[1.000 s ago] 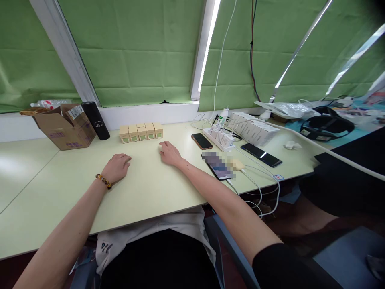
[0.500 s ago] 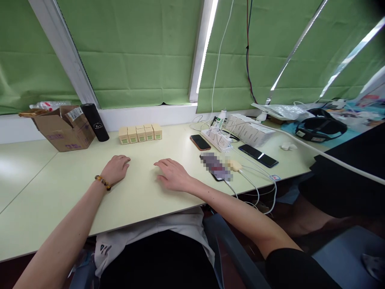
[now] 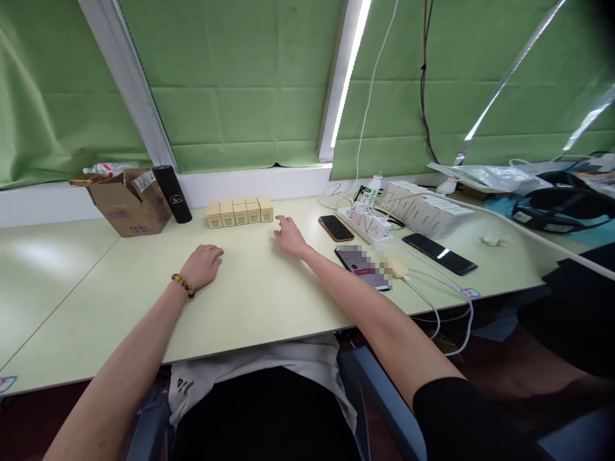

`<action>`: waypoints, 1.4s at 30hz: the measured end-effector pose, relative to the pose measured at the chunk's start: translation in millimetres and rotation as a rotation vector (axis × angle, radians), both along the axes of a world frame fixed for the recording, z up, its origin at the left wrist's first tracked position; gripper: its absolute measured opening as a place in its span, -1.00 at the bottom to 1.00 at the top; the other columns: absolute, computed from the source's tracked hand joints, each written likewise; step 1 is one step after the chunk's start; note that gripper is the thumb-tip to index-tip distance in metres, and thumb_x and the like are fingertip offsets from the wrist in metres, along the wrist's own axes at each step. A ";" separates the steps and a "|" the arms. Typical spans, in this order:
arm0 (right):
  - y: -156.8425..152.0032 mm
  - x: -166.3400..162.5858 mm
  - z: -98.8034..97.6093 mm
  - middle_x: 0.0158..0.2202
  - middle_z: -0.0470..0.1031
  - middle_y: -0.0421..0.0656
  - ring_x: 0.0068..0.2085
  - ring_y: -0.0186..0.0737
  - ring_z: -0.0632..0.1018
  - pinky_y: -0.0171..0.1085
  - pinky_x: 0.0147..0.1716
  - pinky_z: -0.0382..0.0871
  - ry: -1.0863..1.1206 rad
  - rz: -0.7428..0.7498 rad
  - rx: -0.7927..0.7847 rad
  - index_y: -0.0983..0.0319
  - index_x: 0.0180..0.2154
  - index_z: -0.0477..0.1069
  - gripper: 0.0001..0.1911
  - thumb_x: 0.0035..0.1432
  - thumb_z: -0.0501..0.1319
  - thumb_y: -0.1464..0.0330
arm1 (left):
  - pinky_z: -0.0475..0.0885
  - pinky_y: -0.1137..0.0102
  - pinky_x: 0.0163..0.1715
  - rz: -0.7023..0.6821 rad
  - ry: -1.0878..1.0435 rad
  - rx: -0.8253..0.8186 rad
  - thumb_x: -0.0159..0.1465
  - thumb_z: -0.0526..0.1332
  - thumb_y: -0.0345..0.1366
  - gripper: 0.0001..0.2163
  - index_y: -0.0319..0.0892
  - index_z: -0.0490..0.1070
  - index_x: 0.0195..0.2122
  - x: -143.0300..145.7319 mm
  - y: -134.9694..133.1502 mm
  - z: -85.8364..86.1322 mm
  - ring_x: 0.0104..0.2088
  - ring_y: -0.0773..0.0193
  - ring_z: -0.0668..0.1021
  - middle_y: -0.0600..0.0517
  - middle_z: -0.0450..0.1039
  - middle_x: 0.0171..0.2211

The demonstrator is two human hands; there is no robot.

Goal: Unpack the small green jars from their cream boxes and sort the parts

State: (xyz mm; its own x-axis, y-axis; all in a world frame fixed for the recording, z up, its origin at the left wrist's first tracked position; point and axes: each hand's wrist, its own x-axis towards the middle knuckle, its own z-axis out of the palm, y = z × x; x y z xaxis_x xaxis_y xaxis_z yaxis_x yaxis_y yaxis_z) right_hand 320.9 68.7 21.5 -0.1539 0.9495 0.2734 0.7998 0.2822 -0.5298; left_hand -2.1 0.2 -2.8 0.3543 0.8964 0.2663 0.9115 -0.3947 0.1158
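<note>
A row of several small tan cardboard boxes, each with a green-and-white label on its front, stands side by side at the back of the table. Just beyond its right end is my right hand, fingers apart and nothing held, close to the last box; a small gap seems to separate them. My left hand, wearing a beaded bracelet at the wrist, rests on the tabletop in front of the row. Its fingers are loosely bent and hold nothing.
Back left stand an opened carton and a black bottle. To the right lie an orange-edged phone, a partly blurred phone, a dark phone, a power strip with cables, and white boxes. Another person sits at right.
My right hand has moved forward to the right end of the box row. My left hand stays on the table. The whole view has shifted, with things appearing farther right.
</note>
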 end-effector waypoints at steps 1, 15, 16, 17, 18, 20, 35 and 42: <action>9.1 -2.5 0.7 0.25 0.33 0.15 0.10 0.02 0.56 -0.06 0.13 0.44 0.004 -0.015 -0.001 0.24 0.40 0.12 -0.40 0.39 0.09 0.42 | 0.40 0.00 0.25 0.000 -0.004 0.001 0.41 0.01 -0.21 -0.62 -0.16 0.53 0.10 0.7 -0.4 0.1 0.17 -0.07 0.51 -0.18 0.55 0.13; 69.9 -33.3 19.8 0.37 0.04 0.22 0.13 0.21 0.52 0.17 0.02 0.45 -0.145 -0.149 -0.153 -0.20 0.53 -0.34 0.01 0.33 0.24 0.36 | 0.42 0.01 0.23 0.017 -0.004 -0.013 0.41 0.03 -0.24 -0.64 -0.18 0.53 0.09 5.8 -6.1 4.7 0.18 -0.10 0.49 -0.18 0.53 0.12; 71.4 -35.3 19.0 0.37 0.04 0.20 0.17 0.24 0.49 0.18 0.03 0.44 -0.167 -0.150 -0.168 -0.20 0.53 -0.27 -0.03 0.33 0.26 0.34 | 0.42 0.01 0.23 0.020 -0.005 -0.015 0.41 0.03 -0.24 -0.63 -0.18 0.52 0.09 5.9 -6.3 4.7 0.18 -0.10 0.49 -0.18 0.53 0.12; 72.1 -37.0 17.9 0.37 0.05 0.18 0.19 0.24 0.46 0.18 0.04 0.44 -0.180 -0.151 -0.180 -0.20 0.51 -0.18 -0.06 0.32 0.27 0.33 | 0.42 0.01 0.23 0.022 -0.007 -0.019 0.41 0.03 -0.24 -0.63 -0.18 0.52 0.10 5.9 -6.3 4.7 0.19 -0.09 0.48 -0.18 0.53 0.12; 72.1 -38.2 16.9 0.37 0.06 0.16 0.21 0.24 0.44 0.18 0.05 0.44 -0.187 -0.153 -0.180 -0.19 0.50 -0.10 -0.11 0.32 0.28 0.33 | 0.42 0.01 0.23 0.020 -0.009 -0.022 0.41 0.02 -0.24 -0.63 -0.19 0.52 0.10 5.7 -6.1 4.6 0.19 -0.09 0.48 -0.18 0.53 0.12; 70.2 -39.3 15.4 0.36 0.08 0.14 0.23 0.22 0.41 0.15 0.05 0.45 -0.193 -0.158 -0.142 -0.14 0.45 0.04 -0.20 0.31 0.29 0.34 | 0.41 0.01 0.24 0.018 -0.012 -0.024 0.41 0.02 -0.24 -0.62 -0.19 0.52 0.11 5.3 -5.5 4.3 0.19 -0.09 0.48 -0.19 0.53 0.13; 27.8 -28.5 9.4 0.24 0.30 0.06 0.17 0.05 0.38 -0.05 -0.07 0.53 -0.144 -0.099 0.067 0.10 0.21 0.22 -0.56 0.34 0.15 0.43 | 0.39 0.01 0.26 0.012 0.004 -0.005 0.40 0.01 -0.23 -0.61 -0.20 0.52 0.11 1.3 -0.5 1.1 0.20 -0.09 0.48 -0.20 0.53 0.14; -26.8 -30.3 2.4 0.20 0.33 0.06 0.13 0.05 0.45 -0.10 -0.10 0.51 0.018 0.040 0.069 0.12 0.23 0.21 -0.54 0.34 0.19 0.39 | 0.41 -0.02 0.25 0.028 -0.014 -0.017 0.38 0.04 -0.21 -0.61 -0.17 0.54 0.09 1.7 -0.3 3.4 0.19 -0.10 0.49 -0.18 0.54 0.14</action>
